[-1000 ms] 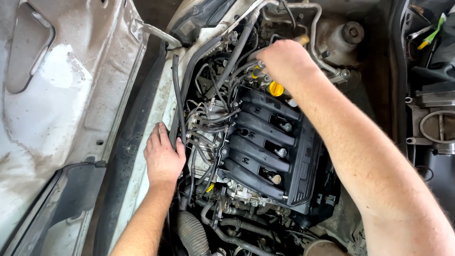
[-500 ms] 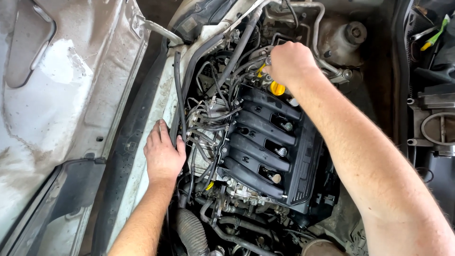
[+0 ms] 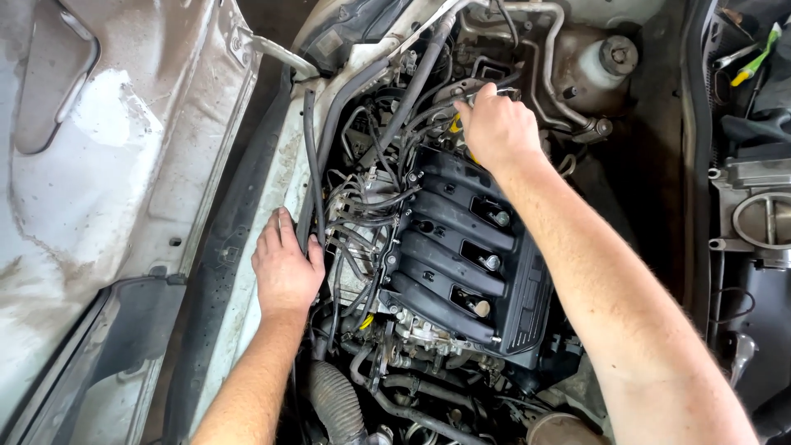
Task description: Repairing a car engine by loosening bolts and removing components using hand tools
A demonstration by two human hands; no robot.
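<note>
My right hand [image 3: 494, 128] curls closed on a hose fitting [image 3: 474, 92] at the engine bay's far edge — left hand [image 3: 284, 268] lies flat, open, on the near-left fender edge [image 3: 247, 272], well apart.

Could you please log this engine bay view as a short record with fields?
Setting: open engine bay seen from above
Left hand: flat on the bay edge beside a black hose
Right hand: reaching to hoses behind the black intake manifold; grip hidden
Yellow cap: partly covered by right hand
Reservoir: upper right, capped
</note>
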